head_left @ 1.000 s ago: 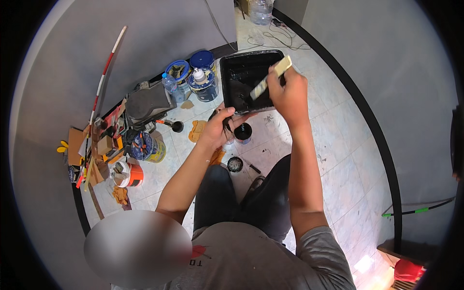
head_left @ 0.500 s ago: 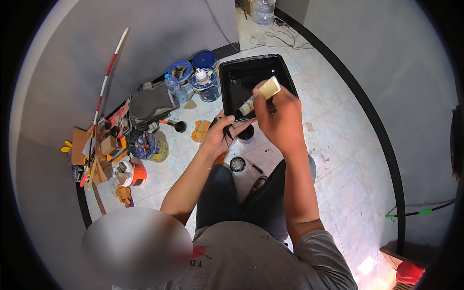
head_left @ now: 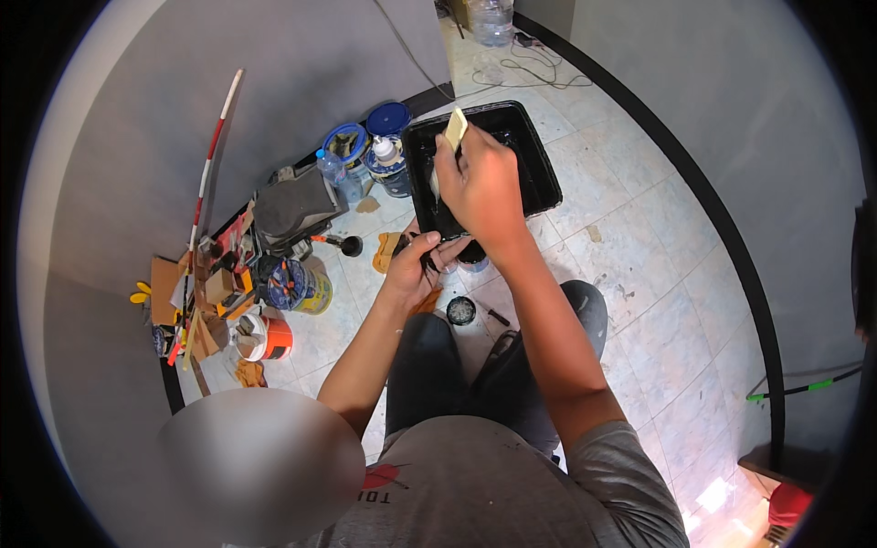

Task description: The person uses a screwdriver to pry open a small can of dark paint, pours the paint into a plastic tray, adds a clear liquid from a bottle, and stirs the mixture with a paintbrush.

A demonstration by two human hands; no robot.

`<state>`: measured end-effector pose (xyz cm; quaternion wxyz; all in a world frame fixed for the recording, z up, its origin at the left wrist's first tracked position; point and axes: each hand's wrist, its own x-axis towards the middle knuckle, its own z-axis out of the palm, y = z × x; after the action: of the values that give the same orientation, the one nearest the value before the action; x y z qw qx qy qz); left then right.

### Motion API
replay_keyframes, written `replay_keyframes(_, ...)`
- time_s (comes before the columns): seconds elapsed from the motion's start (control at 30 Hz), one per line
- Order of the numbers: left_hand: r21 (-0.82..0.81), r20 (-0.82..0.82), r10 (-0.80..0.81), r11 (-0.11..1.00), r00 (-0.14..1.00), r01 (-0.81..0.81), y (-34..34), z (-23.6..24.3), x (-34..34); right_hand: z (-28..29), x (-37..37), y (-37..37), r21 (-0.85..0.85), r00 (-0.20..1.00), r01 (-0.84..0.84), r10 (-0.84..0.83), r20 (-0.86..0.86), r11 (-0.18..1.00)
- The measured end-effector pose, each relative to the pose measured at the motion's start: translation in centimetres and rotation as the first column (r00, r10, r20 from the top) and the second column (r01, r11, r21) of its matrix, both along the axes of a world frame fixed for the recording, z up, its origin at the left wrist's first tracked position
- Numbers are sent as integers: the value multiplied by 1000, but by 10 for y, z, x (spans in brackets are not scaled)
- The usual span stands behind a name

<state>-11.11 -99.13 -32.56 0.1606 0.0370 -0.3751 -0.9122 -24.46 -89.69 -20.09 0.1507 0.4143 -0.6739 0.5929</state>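
Note:
My left hand [head_left: 413,267] grips the near corner of a black rectangular tray [head_left: 539,137], thumb by the rim and fingers partly underneath. Dark smears mark this hand. The tray's inside is coated in glossy black. Over the tray, my right hand [head_left: 481,178] is closed around a flat scraper-like tool with a cream handle [head_left: 456,130], which points up from the fist. Its pale lower end dips toward the left inner side of the tray and is mostly hidden by my fingers. Below the tray, an open can with black contents [head_left: 472,256] is partly covered.
Blue-lidded paint buckets [head_left: 390,119] and a water bottle [head_left: 333,169] stand left of the tray. Further left are a yellow-labelled bucket [head_left: 315,294], an orange-white bucket [head_left: 277,338] and a red-white pole [head_left: 212,151]. A round lid [head_left: 461,310] lies between my legs.
My right hand has moved left across the tray, and the tool now stands more upright. The tray has turned a little. My left hand keeps its hold, and the view has shifted slightly.

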Motion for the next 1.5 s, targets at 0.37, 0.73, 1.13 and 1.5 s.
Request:
replay_keyframes(0.37,6,8,-16,1000,1000,16,14,-4,3,3,-46,4,17,988,151,-151,-15,988)
replay_keyframes(0.73,30,-49,-29,999,998,31,16,-3,-4,-16,-19,53,42,968,248,-249,18,968)
replay_keyframes(1.13,60,13,31,998,999,-32,12,-5,11,-32,-1,78,116,928,234,-257,271,965)
replay_keyframes(1.5,38,13,58,998,998,-58,11,-2,16,-30,5,76,110,928,90,-123,351,990)
